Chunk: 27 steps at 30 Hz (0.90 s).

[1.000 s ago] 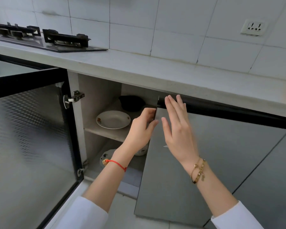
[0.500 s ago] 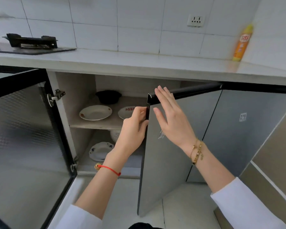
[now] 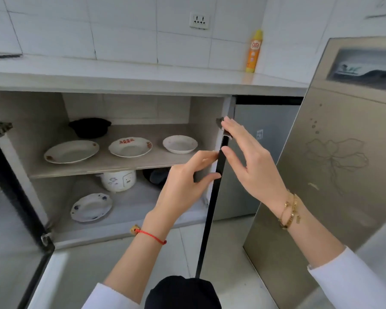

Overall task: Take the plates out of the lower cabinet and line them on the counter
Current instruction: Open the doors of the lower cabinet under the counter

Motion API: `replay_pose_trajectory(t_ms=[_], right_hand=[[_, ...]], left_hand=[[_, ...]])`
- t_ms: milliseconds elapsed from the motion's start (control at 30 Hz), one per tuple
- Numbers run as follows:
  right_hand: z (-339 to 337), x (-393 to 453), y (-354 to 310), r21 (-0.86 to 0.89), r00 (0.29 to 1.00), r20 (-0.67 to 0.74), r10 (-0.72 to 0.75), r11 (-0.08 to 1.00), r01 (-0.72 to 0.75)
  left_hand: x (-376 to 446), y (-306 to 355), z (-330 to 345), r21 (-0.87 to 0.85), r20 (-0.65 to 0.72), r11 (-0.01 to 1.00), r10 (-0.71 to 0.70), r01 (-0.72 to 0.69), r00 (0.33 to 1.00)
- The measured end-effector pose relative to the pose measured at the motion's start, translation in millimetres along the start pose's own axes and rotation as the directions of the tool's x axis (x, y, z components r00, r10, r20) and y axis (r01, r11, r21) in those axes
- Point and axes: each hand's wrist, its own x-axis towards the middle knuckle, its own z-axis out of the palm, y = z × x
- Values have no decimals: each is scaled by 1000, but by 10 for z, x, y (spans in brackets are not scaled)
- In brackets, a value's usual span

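Observation:
The lower cabinet stands open. On its shelf lie three white plates in a row: a large one at the left, one with red marks in the middle, a small one at the right. A blue-patterned plate lies on the cabinet floor. My left hand pinches the black edge of the right door, which is seen edge-on. My right hand rests flat against the door's outer side, fingers spread.
A black bowl sits at the shelf's back. A white rice cooker stands below. The left door hangs open at the left. A tall beige appliance stands close on the right. An orange bottle stands on the counter.
The right door has swung wide open, with both hands on it. More of the cabinet shows, including the third shelf plate. My view has shifted to the right.

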Motion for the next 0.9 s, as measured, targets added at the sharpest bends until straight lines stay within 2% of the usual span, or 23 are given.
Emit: replay_pose_trajectory(t_ms=[333, 500, 600, 667, 767, 900], right_hand=[[-666, -457, 433, -128, 986, -95, 137, 981, -149], [-911, -649, 722, -255, 965, -178, 192, 938, -234], [-1064, -709, 901, -314, 945, -201, 258, 897, -311], [-1161, -713, 1009, -354, 936, -197, 291, 869, -345], [-1247, -703, 1125, -422, 947, -165, 276, 848, -321], [-1275, -723, 1221, -404, 931, -158, 329, 839, -365]], left_hand=[[202, 401, 843, -27, 91, 998, 67, -64, 994], [307, 633, 1328, 6, 66, 996, 90, -91, 994], [372, 719, 1599, 25, 135, 995, 96, -101, 986], [402, 726, 1752, 27, 194, 993, 111, -119, 975], [410, 679, 1917, 20, 205, 989, 142, -149, 968], [404, 656, 2061, 9, 249, 990, 135, -141, 959]])
